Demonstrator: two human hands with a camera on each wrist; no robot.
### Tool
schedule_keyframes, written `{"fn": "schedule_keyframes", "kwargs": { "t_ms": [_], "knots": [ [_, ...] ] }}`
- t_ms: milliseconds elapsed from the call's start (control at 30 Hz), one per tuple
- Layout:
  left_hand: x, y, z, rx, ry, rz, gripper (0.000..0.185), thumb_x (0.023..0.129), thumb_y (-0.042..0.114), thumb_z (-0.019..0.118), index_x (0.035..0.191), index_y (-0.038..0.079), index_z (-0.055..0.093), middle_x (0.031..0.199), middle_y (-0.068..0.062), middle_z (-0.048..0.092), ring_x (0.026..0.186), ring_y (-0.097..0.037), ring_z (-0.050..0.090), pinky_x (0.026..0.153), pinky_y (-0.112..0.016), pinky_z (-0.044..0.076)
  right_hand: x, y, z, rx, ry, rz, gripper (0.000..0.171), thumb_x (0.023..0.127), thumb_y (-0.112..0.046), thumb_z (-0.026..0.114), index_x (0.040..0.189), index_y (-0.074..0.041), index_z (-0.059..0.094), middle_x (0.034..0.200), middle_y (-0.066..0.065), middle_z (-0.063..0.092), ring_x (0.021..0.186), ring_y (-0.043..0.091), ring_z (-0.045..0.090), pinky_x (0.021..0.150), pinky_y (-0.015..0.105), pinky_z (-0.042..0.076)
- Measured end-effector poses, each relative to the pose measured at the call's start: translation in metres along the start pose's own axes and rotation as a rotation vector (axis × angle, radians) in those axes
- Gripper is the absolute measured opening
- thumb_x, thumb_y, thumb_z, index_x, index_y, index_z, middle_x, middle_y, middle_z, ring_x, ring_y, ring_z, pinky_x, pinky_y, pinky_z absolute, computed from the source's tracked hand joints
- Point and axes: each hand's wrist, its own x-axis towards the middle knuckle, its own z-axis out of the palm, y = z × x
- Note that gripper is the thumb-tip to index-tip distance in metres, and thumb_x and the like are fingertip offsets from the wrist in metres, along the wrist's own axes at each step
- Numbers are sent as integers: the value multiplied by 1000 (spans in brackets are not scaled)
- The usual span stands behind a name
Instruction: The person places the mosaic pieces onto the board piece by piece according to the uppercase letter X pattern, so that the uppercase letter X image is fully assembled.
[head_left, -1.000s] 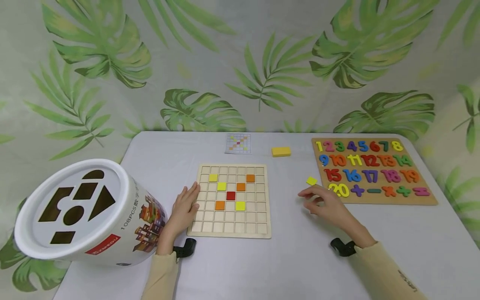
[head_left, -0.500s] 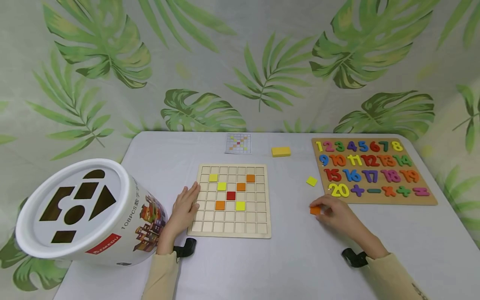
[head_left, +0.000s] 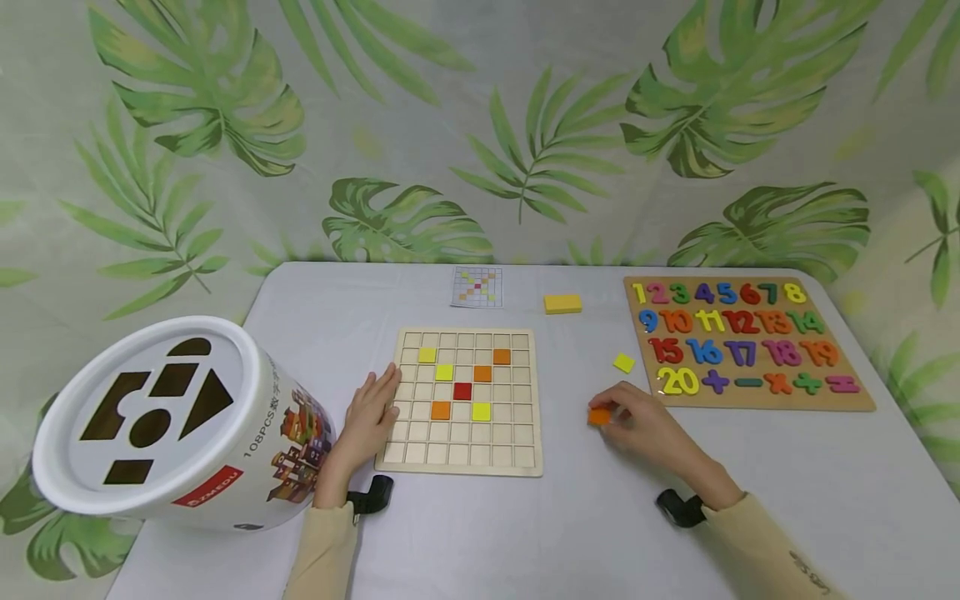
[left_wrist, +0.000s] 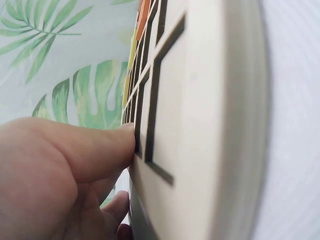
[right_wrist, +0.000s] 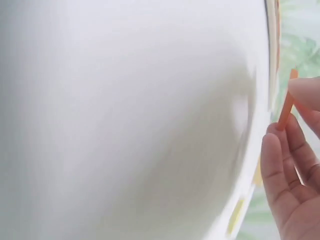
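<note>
A wooden grid board (head_left: pixel 502 433) lies in the middle of the table, with yellow, orange and red square tiles in some of its cells. My left hand (head_left: pixel 370 417) rests along its left edge with fingers extended. The left wrist view has the thumb (left_wrist: pixel 100 150) lying on the board's face. To the right of the board, my right hand (head_left: pixel 645 421) pinches an orange square tile (head_left: pixel 598 417) between thumb and fingers. The right wrist view shows this orange tile (right_wrist: pixel 287 100) edge-on at the fingertips. A loose yellow tile (head_left: pixel 623 362) lies just beyond that hand.
A pattern card (head_left: pixel 477 287) and a yellow block (head_left: pixel 562 304) lie at the back. A number puzzle board (head_left: pixel 750 400) occupies the right side. On the left stands a large white tub (head_left: pixel 247 492) with shaped holes in its lid.
My right hand came down from near the yellow tile, picked up an orange tile and moved it left toward the grid board. The left hand has stayed in place.
</note>
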Motion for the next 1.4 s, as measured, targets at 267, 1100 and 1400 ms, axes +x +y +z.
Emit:
{"fn": "schedule_keyframes", "kwargs": {
  "t_ms": [267, 1100, 1400],
  "knots": [
    [0, 1, -1, -8, -1, -7, 56, 91, -4, 51, 145, -6, 33, 153, -20, 24, 140, -45, 10, 108, -62, 2, 29, -47, 26, 92, -65, -93, 30, 76, 7, 71, 103, -4, 67, 102, 1, 62, 90, 17, 57, 77, 33, 53],
    [-1, 2, -2, 11, 10, 26, 55, 91, -6, 52, 143, -8, 35, 152, -22, 28, 139, -47, 14, 108, -63, 6, 95, -155, 118, -36, -279, -236, 18, 83, -4, 69, 100, -7, 71, 95, -3, 61, 88, 11, 53, 81, 18, 46],
    [-2, 4, -3, 25, 12, 27, 55, 91, -5, 52, 143, -8, 35, 151, -22, 28, 138, -48, 15, 108, -63, 6, 101, -160, 129, -81, -264, -271, 18, 83, -4, 70, 101, -8, 72, 96, -2, 62, 88, 13, 53, 81, 18, 45]
  ]
}}
